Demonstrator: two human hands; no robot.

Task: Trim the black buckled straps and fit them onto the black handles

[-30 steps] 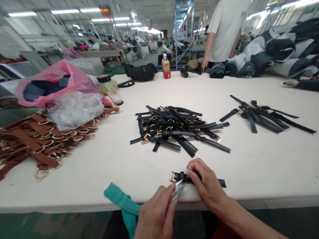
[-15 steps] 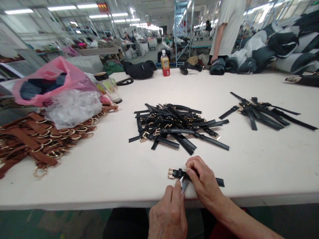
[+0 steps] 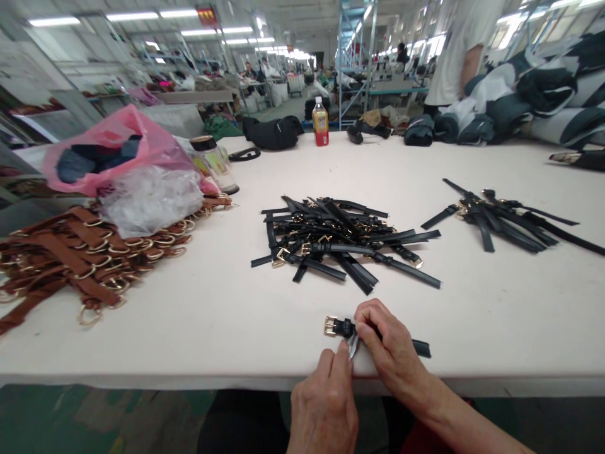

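Observation:
A short black strap with a gold buckle lies near the table's front edge. My right hand is closed over its middle, thumb and fingers pinching it; one strap end sticks out at the right. In my left hand, closed below the strap, are small metal thread snips, partly hidden by the fingers. Their blades point up at the strap beside my right thumb. Beyond my hands lies a heap of black buckled straps.
A smaller pile of black straps lies to the right. At the left are brown straps with gold rings, a pink bag and a jar. A drink bottle stands at the back; a person is near fabric rolls.
The whole view has shifted slightly, moving the table things rightward. The snips' blades appear closer to my right thumb. Both hands keep their holds. The person at the back has moved right.

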